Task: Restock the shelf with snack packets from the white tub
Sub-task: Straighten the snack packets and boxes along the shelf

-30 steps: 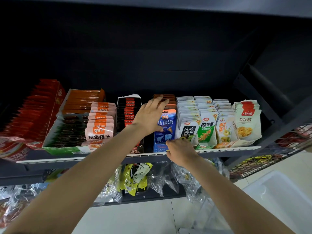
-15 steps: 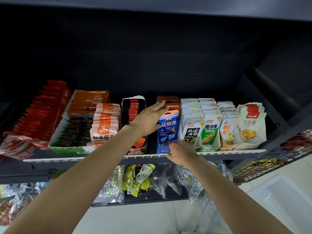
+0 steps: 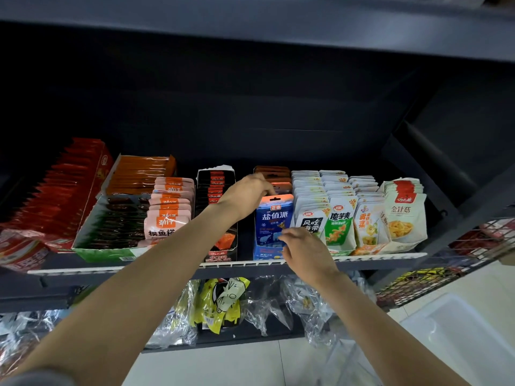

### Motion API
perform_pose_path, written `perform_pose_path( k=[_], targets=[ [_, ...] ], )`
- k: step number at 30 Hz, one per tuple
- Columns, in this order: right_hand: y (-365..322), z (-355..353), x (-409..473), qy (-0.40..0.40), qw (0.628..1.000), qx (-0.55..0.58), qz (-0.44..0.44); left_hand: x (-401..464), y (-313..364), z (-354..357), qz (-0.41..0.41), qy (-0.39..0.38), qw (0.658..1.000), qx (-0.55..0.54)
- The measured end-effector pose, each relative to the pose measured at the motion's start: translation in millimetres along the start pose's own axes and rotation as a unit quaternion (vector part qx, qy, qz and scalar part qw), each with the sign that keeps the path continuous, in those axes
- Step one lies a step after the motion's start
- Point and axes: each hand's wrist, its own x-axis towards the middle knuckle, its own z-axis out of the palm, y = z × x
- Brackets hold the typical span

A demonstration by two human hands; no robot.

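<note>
Hands at the blue snack packet row, upper shelf

The left hand curled over the top of the front blue packet; the right hand pinched its lower edge. The white tub stood on the floor, lower right.

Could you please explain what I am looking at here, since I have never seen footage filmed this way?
There is no machine: a camera worn on a person's head looks forward and down at their bare arms. They face a shop shelf lined with rows of snack packets. The left hand curls over the top of the blue packet at the front of its row, while the right hand touches its lower front. The white tub sits on the floor at lower right.
</note>
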Motion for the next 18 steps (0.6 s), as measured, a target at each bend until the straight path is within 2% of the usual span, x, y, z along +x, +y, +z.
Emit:
perform_pose_path(
  k=[4, 6, 10, 15, 18],
  targets=[
    [-1, -1, -2, -0.004, 1.000, 0.004, 0.010, 7, 6, -6, -0.041, -0.030, 0.999, 0.005],
    [-2, -2, -2, 0.019, 0.999, 0.016, 0.029, 8, 8, -7, -0.040, -0.033, 0.998, 0.038],
    [-7, -10, 3, 0.087, 0.994, 0.044, 0.047, 8, 10, -9, -0.045, 0.020, 0.998, 0.048],
    [-12, -17, 17, 0.072, 0.997, 0.006, 0.013, 7, 9, -3, -0.041, -0.003, 0.997, 0.058],
    [-12, -17, 22, 0.057, 0.998, -0.013, 0.016, 8, 7, 0, -0.022, 0.008, 0.997, 0.068]
  ],
)
